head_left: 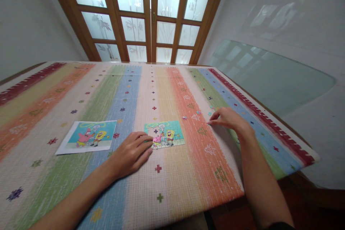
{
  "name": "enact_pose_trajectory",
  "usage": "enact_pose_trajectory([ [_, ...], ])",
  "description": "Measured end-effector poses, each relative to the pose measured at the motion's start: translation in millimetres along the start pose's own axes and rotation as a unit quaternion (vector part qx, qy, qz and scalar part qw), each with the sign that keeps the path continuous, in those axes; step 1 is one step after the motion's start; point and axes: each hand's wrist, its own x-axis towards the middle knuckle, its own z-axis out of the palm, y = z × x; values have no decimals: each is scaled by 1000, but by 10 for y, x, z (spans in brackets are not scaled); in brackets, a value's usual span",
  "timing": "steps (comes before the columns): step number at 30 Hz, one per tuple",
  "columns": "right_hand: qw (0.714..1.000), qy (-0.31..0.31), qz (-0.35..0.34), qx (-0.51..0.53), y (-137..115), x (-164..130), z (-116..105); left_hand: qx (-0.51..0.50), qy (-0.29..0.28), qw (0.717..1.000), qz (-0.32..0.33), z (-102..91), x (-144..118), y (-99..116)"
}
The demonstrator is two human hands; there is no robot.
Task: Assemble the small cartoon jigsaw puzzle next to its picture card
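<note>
A partly assembled jigsaw puzzle (175, 134) with cartoon figures lies mid-table, with a gap in its left part where the tablecloth shows. My left hand (136, 151) rests palm down beside it, fingers stretched out and fingertips touching its left edge. To the right, my right hand (229, 118) is low over the cloth, thumb and forefinger pinched on a small puzzle piece (208, 123) that is mostly hidden. Several loose pieces (198, 113) lie near those fingertips, and another loose piece (184, 118) is closer to the puzzle. A printed reference picture (90, 136) lies left of my left hand.
A striped, patterned tablecloth (183, 179) covers the table, whose front edge is close to me. Behind the table stands a wooden door with frosted glass panes (132, 28). A pale wall with a glossy greenish panel (269, 75) borders the right side.
</note>
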Motion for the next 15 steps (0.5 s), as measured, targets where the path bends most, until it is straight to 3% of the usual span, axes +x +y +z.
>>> enact_pose_trajectory([
  [10, 1000, 8, -22, 4, -20, -23, -58, -8, -1, 1000, -8, 9, -26, -16],
  [15, 997, 57, 56, -11, 212, -50, -126, 1, -11, 1000, -5, 3, -17, -9],
])
